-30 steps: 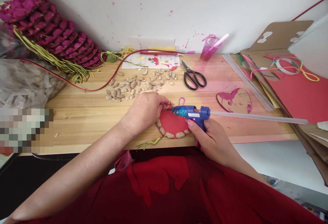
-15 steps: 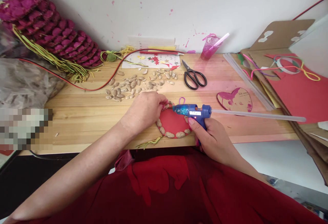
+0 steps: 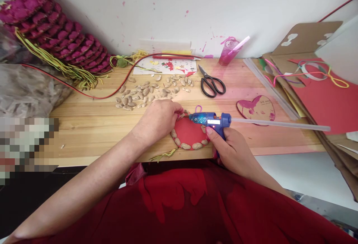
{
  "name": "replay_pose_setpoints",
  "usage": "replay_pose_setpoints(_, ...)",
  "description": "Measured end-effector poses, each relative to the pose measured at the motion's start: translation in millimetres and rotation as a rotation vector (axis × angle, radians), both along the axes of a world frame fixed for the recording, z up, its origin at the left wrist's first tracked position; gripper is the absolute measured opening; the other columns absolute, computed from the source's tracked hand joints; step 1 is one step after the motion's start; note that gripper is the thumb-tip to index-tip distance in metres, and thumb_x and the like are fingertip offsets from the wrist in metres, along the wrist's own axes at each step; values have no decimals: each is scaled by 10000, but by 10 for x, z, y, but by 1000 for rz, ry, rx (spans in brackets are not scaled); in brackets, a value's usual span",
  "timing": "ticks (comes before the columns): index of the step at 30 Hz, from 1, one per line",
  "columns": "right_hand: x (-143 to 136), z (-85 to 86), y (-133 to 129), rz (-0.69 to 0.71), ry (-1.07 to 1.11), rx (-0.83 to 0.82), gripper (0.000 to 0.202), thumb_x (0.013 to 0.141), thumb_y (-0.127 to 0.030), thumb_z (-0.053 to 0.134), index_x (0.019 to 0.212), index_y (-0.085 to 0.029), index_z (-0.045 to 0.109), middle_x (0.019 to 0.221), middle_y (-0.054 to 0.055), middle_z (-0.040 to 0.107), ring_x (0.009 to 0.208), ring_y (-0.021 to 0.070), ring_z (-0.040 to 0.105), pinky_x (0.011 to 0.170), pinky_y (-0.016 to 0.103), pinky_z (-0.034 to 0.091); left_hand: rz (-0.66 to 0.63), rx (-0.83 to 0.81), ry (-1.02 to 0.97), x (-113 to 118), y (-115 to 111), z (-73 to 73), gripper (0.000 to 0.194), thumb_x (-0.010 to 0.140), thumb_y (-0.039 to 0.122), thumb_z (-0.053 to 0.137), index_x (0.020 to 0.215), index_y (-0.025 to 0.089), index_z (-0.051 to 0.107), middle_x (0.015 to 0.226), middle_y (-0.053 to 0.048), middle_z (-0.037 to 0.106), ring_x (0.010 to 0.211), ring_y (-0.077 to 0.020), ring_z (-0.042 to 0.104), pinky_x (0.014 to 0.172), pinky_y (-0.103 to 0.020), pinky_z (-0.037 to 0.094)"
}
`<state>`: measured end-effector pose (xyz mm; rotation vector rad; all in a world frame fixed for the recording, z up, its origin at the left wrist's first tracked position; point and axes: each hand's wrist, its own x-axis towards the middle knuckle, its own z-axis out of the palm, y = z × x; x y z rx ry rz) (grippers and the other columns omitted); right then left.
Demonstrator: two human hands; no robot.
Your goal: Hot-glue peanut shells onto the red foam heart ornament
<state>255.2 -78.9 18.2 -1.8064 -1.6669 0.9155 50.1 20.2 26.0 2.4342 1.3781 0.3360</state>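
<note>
My right hand (image 3: 233,143) is wrapped round a blue glue gun (image 3: 211,120), with a long clear glue stick (image 3: 279,124) jutting from its back. The gun's nozzle points left, at the top edge of a red craft piece (image 3: 188,132) lying on the table. Peanut shells (image 3: 197,146) line the rim of this piece. At its upper left edge, my left hand (image 3: 165,119) pinches a peanut shell (image 3: 183,114) close to the nozzle; the fingertips partly cover the shell. A purple loop (image 3: 198,108) shows above the piece, and a green-yellow tassel (image 3: 165,155) lies below it.
Loose peanut shells (image 3: 145,92) are scattered behind my left hand. Black-handled scissors (image 3: 213,84), a pink-stained cup (image 3: 229,52) and a cardboard heart (image 3: 257,110) stand or lie farther back and right. A red-black cable (image 3: 112,94) crosses the left side.
The nozzle has shifted very slightly at the shell by my left fingertips, and the glue stick's far end sits a little farther left. Both hands keep their grips.
</note>
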Motion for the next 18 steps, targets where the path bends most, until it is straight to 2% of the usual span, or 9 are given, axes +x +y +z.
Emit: replay_pose_setpoints(18, 11, -16, 5, -3, 17, -12, 434, 976, -509, 455, 648, -239, 546, 617, 46, 653, 654, 243, 649, 519, 317, 428, 5, 3, 29, 9, 2, -2, 287, 842, 118, 549, 972, 213, 786, 964, -59, 784, 906, -214, 708, 854, -321, 534)
